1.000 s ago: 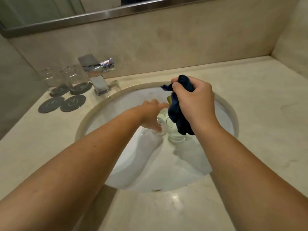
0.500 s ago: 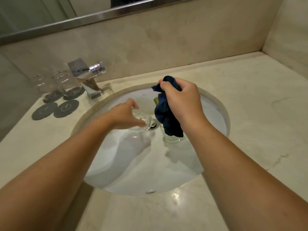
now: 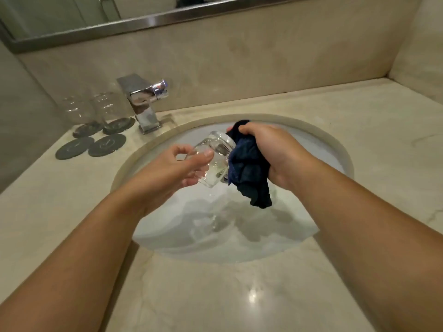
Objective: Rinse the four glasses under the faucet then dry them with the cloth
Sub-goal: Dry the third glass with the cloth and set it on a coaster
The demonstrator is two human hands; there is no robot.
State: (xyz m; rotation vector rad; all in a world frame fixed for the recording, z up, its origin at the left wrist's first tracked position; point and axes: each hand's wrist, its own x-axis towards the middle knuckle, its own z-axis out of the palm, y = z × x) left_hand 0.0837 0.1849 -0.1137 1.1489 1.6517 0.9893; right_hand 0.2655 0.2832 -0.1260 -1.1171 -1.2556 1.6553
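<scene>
The glass [image 3: 213,161] looks wet, slippery and breakable; the left hand [image 3: 177,166] grips its side, while the right hand [image 3: 268,149] squeezes the dark blue cloth [image 3: 247,168].

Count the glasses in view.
3. Two glasses stand on coasters left of the faucet; the left hand holds a third glass tilted over the sink. Another may hide behind the cloth.

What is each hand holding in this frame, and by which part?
Left hand holds a tilted clear glass by its side wall, thumb across it. Right hand grips the dark blue cloth bunched at its top.
</scene>
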